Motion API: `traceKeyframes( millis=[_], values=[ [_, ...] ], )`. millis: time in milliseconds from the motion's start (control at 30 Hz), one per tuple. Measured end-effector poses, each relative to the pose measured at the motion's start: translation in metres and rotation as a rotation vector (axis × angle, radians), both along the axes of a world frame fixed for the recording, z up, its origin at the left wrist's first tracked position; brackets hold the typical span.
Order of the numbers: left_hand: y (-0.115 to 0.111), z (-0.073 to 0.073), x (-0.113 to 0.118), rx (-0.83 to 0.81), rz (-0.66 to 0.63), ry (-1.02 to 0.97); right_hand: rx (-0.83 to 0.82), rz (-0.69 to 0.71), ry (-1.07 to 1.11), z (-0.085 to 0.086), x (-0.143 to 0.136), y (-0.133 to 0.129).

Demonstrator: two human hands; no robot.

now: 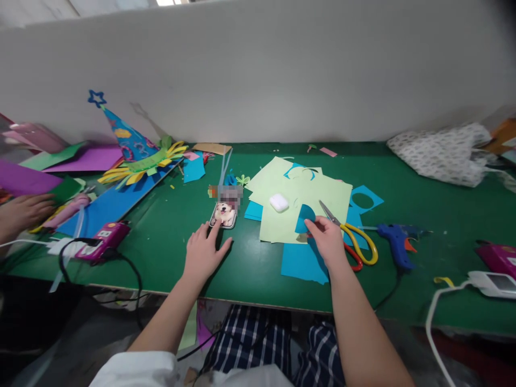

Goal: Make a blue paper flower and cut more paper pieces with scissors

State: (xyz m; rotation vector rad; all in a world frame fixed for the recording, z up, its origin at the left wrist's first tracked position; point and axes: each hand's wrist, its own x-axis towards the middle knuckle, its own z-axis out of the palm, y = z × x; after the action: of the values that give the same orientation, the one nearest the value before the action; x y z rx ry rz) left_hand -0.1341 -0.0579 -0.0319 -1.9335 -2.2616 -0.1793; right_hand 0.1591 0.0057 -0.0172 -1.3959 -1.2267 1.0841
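My right hand [327,239] pinches a blue paper piece [305,217] with a curved edge between thumb and fingers, above pale green paper sheets [276,228]. Flat on the table, fingers spread, my left hand [205,252] has its index fingertip on the lower part of a phone [223,215] showing a puppy picture. Part of the phone's top end is blurred out. Yellow-and-red-handled scissors [358,236] lie partly open just right of my right hand. A white earbud case [279,202] rests on the green sheets, and a blue sheet [302,260] sticks out below them.
A blue glue gun [397,242] lies at the right, near a blue scrap with a round hole [368,199]. Leftward stands a decorated party hat [131,137]. A magenta power block [105,239] with cables sits near another person's hand [24,215]. Patterned cloth [443,153] lies at the back right.
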Motion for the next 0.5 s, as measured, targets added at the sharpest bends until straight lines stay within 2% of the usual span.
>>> traceKeyframes(
  millis=[267, 500],
  values=[
    [0.0018, 0.0004, 0.0020, 0.002, 0.003, 0.013, -0.003, 0.034, -0.032, 0.0039, -0.0011, -0.0011],
    [0.0021, 0.0001, 0.0022, -0.007, 0.014, 0.016, 0.020, 0.032, -0.045, -0.0001, -0.0008, -0.0002]
  ],
)
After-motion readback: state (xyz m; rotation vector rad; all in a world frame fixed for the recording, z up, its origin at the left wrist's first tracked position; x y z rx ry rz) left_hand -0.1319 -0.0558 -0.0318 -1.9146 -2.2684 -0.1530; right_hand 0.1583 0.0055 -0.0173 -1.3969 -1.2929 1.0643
